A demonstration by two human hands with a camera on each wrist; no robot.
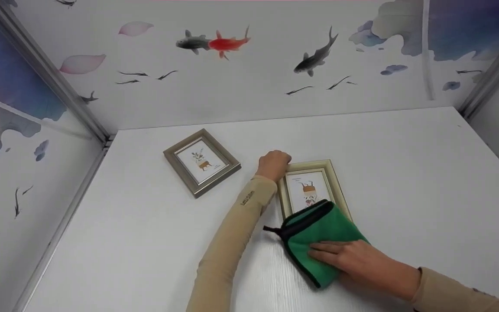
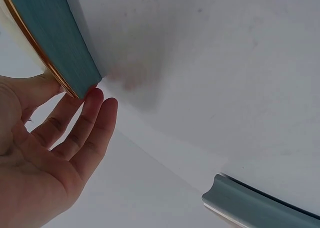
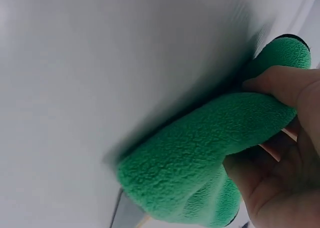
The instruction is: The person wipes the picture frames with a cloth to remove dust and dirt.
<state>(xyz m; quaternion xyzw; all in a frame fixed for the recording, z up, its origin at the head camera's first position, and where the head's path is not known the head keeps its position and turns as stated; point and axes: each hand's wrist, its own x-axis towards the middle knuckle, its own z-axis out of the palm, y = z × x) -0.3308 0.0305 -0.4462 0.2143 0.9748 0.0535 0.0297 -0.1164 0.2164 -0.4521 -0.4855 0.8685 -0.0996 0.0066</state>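
A pale gold picture frame lies on the white table, its lower part hidden under a green cloth with black edging. At the frame's upper left corner my left hand pinches the edge; the left wrist view shows the thumb on one side of that corner and fingers around the other. My right hand holds the folded green cloth over the frame's near end. Up close in the right wrist view, the fluffy cloth is gripped between thumb and fingers.
A darker bronze picture frame lies tilted on the table to the left of my left hand. The white table meets a back wall printed with fish, and side panels stand at left and right.
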